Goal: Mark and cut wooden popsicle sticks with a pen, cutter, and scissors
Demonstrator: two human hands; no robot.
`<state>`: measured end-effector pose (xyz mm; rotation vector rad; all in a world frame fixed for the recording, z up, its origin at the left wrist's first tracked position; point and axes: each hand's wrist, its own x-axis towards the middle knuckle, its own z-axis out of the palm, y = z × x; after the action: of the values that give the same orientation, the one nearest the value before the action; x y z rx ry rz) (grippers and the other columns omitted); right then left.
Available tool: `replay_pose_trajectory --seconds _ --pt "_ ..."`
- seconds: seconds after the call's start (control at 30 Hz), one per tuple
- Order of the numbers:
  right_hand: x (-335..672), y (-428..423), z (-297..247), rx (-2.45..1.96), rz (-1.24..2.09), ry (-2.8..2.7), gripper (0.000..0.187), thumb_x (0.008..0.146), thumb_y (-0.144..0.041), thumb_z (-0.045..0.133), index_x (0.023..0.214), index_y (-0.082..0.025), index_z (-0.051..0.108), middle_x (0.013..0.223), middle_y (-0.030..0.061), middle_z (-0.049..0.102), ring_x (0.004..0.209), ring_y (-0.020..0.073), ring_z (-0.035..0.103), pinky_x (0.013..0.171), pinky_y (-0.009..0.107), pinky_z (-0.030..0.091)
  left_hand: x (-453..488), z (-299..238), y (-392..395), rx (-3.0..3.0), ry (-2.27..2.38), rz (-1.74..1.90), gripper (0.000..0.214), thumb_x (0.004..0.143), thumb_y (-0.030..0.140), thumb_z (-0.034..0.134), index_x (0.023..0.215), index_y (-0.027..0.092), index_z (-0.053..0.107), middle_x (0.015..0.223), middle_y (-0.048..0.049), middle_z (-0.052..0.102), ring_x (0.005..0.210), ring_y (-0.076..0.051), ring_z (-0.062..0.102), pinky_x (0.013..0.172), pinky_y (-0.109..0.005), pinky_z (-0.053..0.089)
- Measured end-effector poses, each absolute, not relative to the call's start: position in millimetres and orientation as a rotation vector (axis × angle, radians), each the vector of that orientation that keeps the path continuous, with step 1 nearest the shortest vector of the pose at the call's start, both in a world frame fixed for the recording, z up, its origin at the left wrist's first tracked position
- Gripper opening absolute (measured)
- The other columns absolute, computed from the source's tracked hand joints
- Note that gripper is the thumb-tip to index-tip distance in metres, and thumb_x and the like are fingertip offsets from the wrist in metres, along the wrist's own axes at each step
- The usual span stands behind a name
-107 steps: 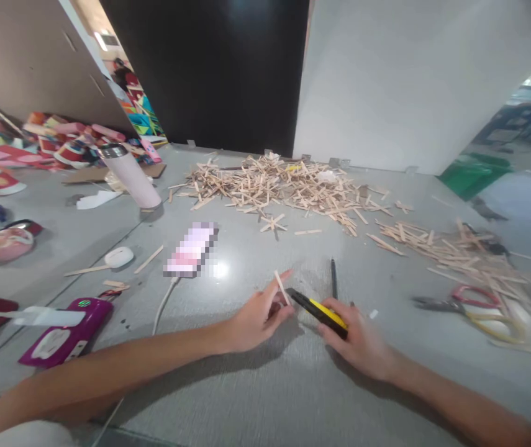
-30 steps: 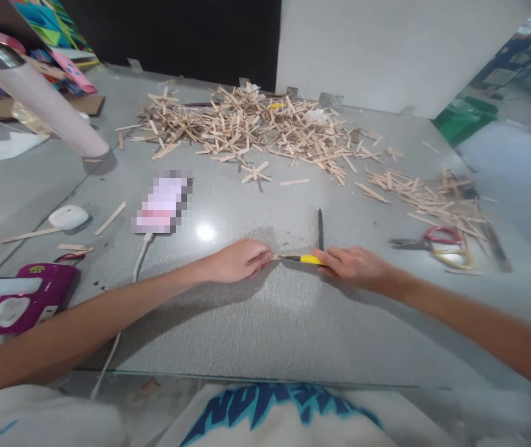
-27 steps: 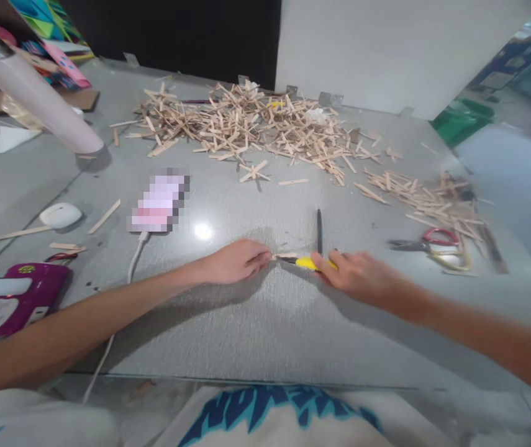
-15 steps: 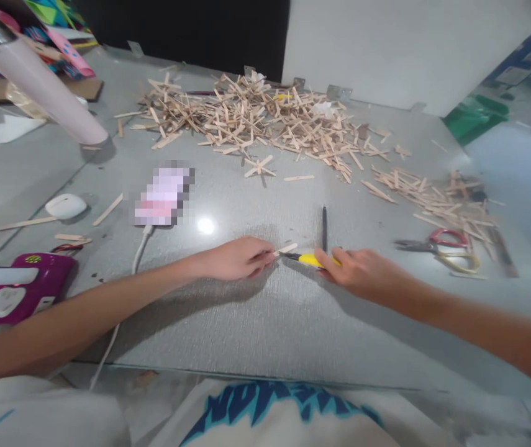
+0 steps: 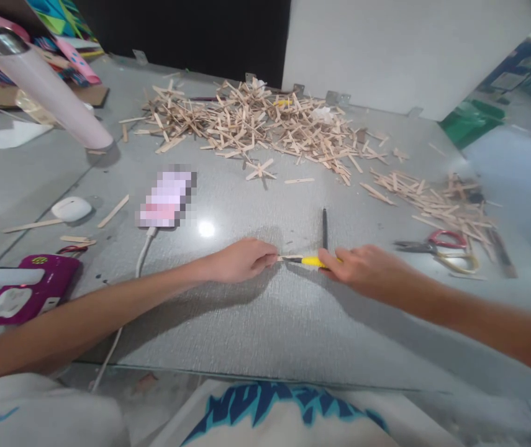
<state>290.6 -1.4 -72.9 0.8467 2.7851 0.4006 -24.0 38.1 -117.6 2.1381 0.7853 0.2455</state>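
Observation:
My left hand pinches a small wooden stick just above the table, so that only its right end sticks out past the fingertips. My right hand is closed round a yellow utility knife. The knife's dark blade points left and lies against the stick, close to the left fingertips. Just beyond the right hand lies a slim black pen-like rod. To the right are cutters with one red and one yellow handle.
A large heap of wooden sticks covers the back of the grey table. Another pile lies at the right. Leftward are a phone on a white cable, a white case, a purple device and a pink bottle.
The stick has turned from slanting up to nearly level, and the knife has come in line with it. The left hand has moved slightly right; both hands keep their grip.

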Motion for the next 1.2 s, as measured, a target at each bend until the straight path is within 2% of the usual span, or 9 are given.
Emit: replay_pose_trajectory --seconds 0.1,0.27,0.37,0.47,0.63,0.83,1.03,1.1,1.2 --pt "286.3 -6.3 -69.2 0.882 0.423 2.728 0.033 0.112 -0.011 0.044 0.126 -0.018 0.073 0.072 0.0028 0.066 0.049 0.0148 0.044 0.054 0.037 0.018 -23.6 -117.2 37.5 2.129 0.782 0.264 0.025 0.101 0.021 0.048 0.076 0.022 0.047 0.062 0.0034 0.050 0.056 -0.013 0.042 0.062 -0.030 0.028" --pt "294.5 11.9 -83.2 0.823 0.276 2.758 0.035 0.121 -0.031 0.040 0.123 -0.017 0.071 0.075 0.0023 0.070 0.047 0.0134 0.042 0.051 0.034 0.015 -21.8 -117.6 37.8 2.132 0.779 0.272 0.026 0.103 0.021 0.046 0.077 0.021 0.049 0.065 0.0014 0.056 0.057 -0.013 0.047 0.063 -0.029 0.030" --pt "287.0 0.3 -74.8 0.848 0.347 2.715 0.027 0.117 -0.019 0.044 0.121 -0.015 0.071 0.072 0.0021 0.067 0.047 0.0136 0.042 0.052 0.036 0.013 -21.8 -117.1 38.4 2.126 0.779 0.259 0.029 0.104 0.023 0.046 0.075 0.022 0.046 0.064 0.0020 0.054 0.056 -0.012 0.046 0.063 -0.029 0.029" --pt "280.0 -10.1 -68.5 0.883 0.423 2.653 0.028 0.111 -0.008 0.046 0.123 -0.014 0.071 0.072 0.0024 0.067 0.049 0.0143 0.045 0.053 0.037 0.014 -22.2 -116.6 39.6 2.084 0.770 0.231 0.030 0.104 0.024 0.047 0.074 0.022 0.044 0.063 0.0026 0.052 0.057 -0.013 0.044 0.063 -0.029 0.029" --pt "287.7 9.3 -78.8 0.863 0.243 2.674 0.026 0.118 -0.027 0.049 0.120 -0.016 0.073 0.075 0.0028 0.072 0.048 0.0131 0.044 0.053 0.034 0.013 -20.9 -116.2 41.1 2.042 0.779 0.226 0.025 0.100 0.022 0.048 0.075 0.021 0.049 0.065 0.0011 0.055 0.059 -0.014 0.048 0.064 -0.028 0.031" --pt "278.2 3.0 -64.5 0.852 0.332 2.687 0.027 0.115 -0.016 0.046 0.121 -0.014 0.072 0.067 0.0035 0.066 0.048 0.0158 0.047 0.054 0.036 0.014 -20.6 -112.3 38.7 2.047 0.799 0.231 0.026 0.100 0.024 0.048 0.074 0.022 0.045 0.064 0.0021 0.052 0.059 -0.013 0.043 0.063 -0.028 0.029" --pt "288.0 32.3 -72.5 0.805 0.141 2.709 0.032 0.120 -0.034 0.045 0.115 -0.016 0.071 0.076 0.0045 0.074 0.048 0.0136 0.048 0.053 0.031 0.013 -21.7 -113.7 42.6 1.903 0.801 0.193 0.028 0.101 0.029 0.051 0.075 0.021 0.053 0.065 0.0013 0.054 0.059 -0.013 0.045 0.060 -0.027 0.032" --pt "284.7 29.4 -68.2 0.811 0.161 2.706 0.026 0.118 -0.029 0.050 0.113 -0.015 0.071 0.073 0.0043 0.073 0.047 0.0135 0.047 0.052 0.032 0.011 -21.5 -115.5 44.1 1.898 0.798 0.199 0.030 0.103 0.031 0.050 0.075 0.020 0.054 0.064 0.0010 0.055 0.059 -0.013 0.046 0.060 -0.026 0.032" --pt "272.6 11.2 -53.6 0.825 0.310 2.676 0.020 0.108 -0.008 0.055 0.113 -0.015 0.072 0.064 0.0026 0.067 0.045 0.0139 0.044 0.051 0.035 0.009 -21.8 -117.5 44.4 1.930 0.775 0.226 0.033 0.105 0.034 0.049 0.075 0.020 0.055 0.064 0.0011 0.055 0.059 -0.013 0.046 0.060 -0.026 0.033"
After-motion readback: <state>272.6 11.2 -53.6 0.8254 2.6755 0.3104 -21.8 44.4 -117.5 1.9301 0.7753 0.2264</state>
